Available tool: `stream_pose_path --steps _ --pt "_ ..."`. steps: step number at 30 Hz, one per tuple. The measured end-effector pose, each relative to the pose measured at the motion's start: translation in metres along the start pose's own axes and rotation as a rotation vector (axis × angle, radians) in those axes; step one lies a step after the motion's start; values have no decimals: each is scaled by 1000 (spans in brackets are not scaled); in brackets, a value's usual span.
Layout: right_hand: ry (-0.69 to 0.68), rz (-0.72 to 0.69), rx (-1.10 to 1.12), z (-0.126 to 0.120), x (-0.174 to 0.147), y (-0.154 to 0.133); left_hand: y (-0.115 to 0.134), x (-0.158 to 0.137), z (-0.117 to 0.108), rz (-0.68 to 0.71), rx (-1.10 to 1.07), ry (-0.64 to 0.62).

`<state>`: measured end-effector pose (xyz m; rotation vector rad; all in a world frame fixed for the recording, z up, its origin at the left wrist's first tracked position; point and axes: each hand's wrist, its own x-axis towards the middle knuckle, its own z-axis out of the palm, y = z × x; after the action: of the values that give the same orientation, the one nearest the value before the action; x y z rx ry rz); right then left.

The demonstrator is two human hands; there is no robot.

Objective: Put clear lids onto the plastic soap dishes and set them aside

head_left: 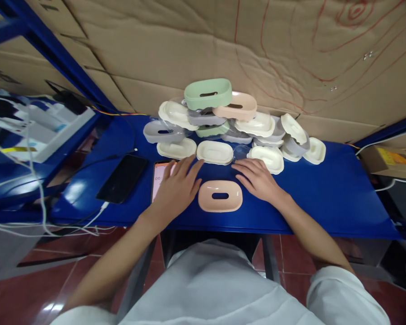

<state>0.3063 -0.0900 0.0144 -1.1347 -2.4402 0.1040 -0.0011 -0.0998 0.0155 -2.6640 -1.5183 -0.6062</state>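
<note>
One peach oval plastic soap dish [220,196] lies upside down on the blue metal table [325,198], between two flat, released hands: the left hand [176,189] just beside it, the right hand [257,179] touching its edge. Behind stands a heap of oval dishes [230,126]: one green, one more peach, several cream and grey. Two phones: one black [122,178], one lit [159,178]

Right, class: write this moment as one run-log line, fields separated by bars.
left hand: flat on table, open | right hand: flat, open | pink soap dish: between the hands, upside down | pile of soap dishes: behind
</note>
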Motion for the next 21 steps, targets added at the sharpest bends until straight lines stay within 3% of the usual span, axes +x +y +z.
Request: stream_pose_path --steps 2,5,9,13,16,19,21 --pt "-29 12 -139 0 0 6 -2 23 4 118 -18 -49" --pt "-75 3 -242 0 0 9 -14 55 16 188 19 -126" --pt "-75 -15 -279 -3 0 7 -29 69 26 241 107 -214" --pt "-76 -122 -60 -11 -2 -9 -30 58 25 280 12 -221" --pt "-213 -225 169 -15 -5 -30 -29 53 22 306 -59 -259" --pt "-332 -271 197 -11 -7 -43 -31 52 18 310 -96 -298" --pt "-290 -279 221 -9 -7 -42 -34 51 14 318 -138 -328"
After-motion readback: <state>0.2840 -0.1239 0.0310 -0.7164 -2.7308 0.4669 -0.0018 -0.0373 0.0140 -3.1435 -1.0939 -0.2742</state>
